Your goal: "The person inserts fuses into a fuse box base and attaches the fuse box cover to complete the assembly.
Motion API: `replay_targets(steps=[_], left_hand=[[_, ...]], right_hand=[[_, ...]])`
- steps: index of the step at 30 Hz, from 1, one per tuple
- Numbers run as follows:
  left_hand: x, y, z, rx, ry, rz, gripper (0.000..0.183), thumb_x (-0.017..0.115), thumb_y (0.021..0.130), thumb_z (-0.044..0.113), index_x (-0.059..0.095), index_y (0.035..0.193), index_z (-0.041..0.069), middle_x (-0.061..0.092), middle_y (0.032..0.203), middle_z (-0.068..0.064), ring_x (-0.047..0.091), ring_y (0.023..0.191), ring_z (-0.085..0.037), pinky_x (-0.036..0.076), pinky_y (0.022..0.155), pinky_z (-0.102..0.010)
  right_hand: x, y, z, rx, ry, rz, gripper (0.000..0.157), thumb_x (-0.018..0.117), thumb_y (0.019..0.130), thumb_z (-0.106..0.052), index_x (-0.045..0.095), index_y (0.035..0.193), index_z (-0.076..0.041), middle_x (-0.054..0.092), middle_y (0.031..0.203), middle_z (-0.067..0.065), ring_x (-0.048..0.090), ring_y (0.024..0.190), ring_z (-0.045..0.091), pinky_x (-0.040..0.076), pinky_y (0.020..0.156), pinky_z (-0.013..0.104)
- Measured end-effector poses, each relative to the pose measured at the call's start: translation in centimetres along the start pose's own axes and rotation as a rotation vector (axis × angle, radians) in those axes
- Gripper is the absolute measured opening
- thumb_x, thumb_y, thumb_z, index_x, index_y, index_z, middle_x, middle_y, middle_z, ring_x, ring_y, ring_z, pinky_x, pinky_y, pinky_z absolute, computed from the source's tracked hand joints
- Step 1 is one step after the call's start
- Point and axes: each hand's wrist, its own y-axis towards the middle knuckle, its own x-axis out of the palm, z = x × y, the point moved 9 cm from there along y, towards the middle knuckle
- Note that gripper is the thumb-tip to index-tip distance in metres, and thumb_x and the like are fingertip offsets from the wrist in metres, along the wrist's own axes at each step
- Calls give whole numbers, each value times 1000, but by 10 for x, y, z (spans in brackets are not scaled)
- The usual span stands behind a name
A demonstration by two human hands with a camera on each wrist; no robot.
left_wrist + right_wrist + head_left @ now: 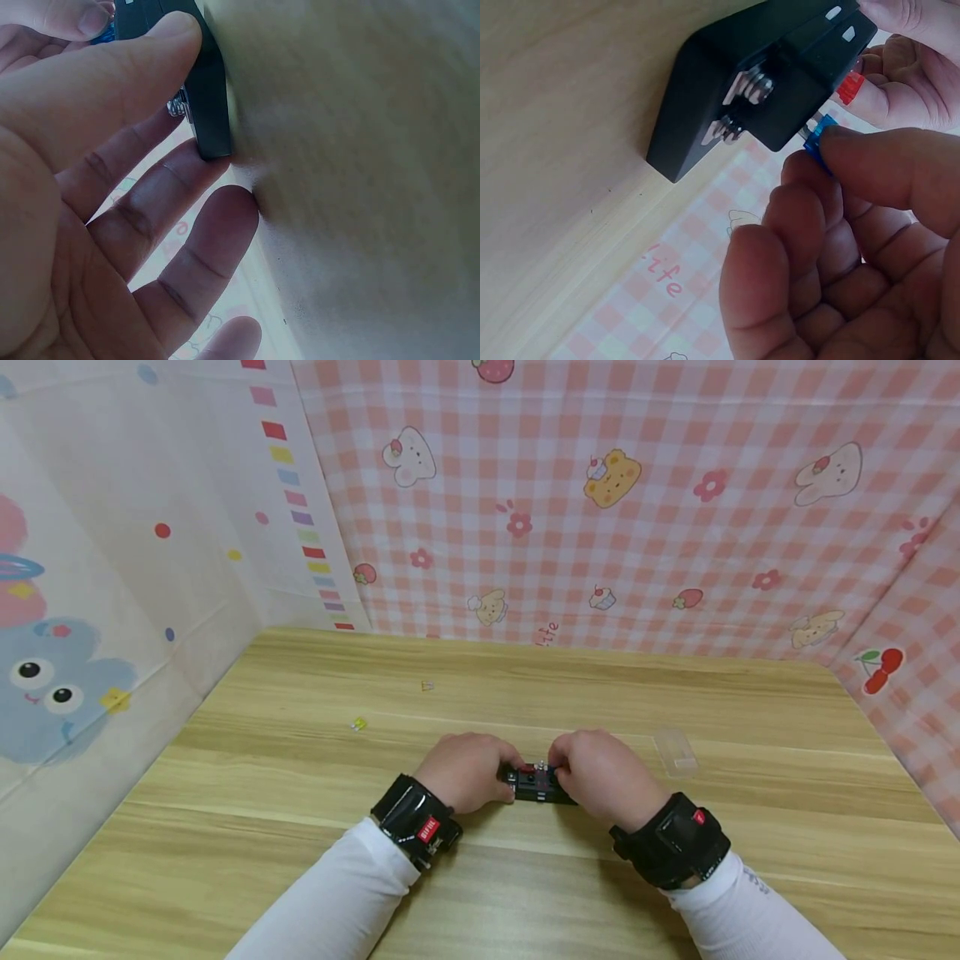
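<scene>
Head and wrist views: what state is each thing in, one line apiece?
Black plastic block: gripped by left hand.
Blue blade fuse: pinched by right hand, metal partly exposed.
Red blade fuse: at the block, seating unclear.
Yellow blade fuse: loose on the table.
Small orange-tinted piece: loose on the table.
Clear plastic piece: flat on the table.

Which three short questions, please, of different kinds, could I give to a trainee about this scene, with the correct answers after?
1. What colour is the small translucent plastic piece pinched in the right grip?

2. True or false: the left grip touches the black rectangular plastic box with metal springs.

3. In the head view, the small yellow piece on the light wooden tabletop lies:
A) to the left of the left grip
B) between the two grips
C) to the right of the right grip

Key: 1. Blue; 2. True; 3. A.
</scene>
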Motion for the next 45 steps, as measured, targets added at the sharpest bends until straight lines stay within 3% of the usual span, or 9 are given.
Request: replay_targets(steps=[45], left_hand=[[-2, -1, 2, 8, 5, 5, 30, 79, 72, 34, 71, 101, 34, 65, 90, 17, 51, 75, -5, 41, 71, -32]], right_hand=[[-1, -1, -2, -19, -9, 14, 6, 67, 82, -10, 68, 80, -16, 58, 70, -6, 48, 61, 11, 44, 55, 28]])
